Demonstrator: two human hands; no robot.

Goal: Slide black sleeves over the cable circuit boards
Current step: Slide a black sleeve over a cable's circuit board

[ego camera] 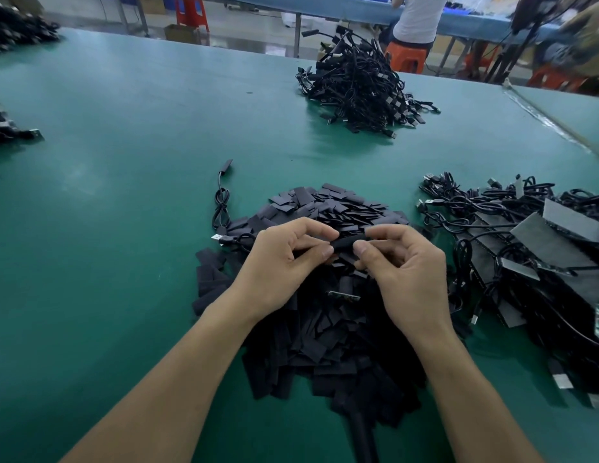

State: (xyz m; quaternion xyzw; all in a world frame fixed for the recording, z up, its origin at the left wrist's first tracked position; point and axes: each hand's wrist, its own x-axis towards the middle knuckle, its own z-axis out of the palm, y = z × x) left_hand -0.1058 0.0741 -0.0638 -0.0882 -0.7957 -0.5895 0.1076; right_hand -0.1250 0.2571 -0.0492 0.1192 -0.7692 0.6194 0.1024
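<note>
a: item and location?
b: one short matte black tubular sleeve (pixel 346 243), slightly rounded, level, above the heap of flat black sleeve pieces (pixel 325 339).
a: grip?
b: left hand (pixel 284 262) pinches one end, right hand (pixel 405 265) the other, thumb against forefinger.

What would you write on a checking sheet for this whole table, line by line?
Surface: green table mat, flat.
Job's things: one black sleeve held above the sleeve heap; a bare circuit board shows below the hands.
Clutter: grey strips lying on the right-hand cables.
Grips: left grip and right grip both pinch the black sleeve.
Cables: one loose cable left of the heap; a tangled far pile; a right pile.
Surroundings: a seated person, orange stools.
</note>
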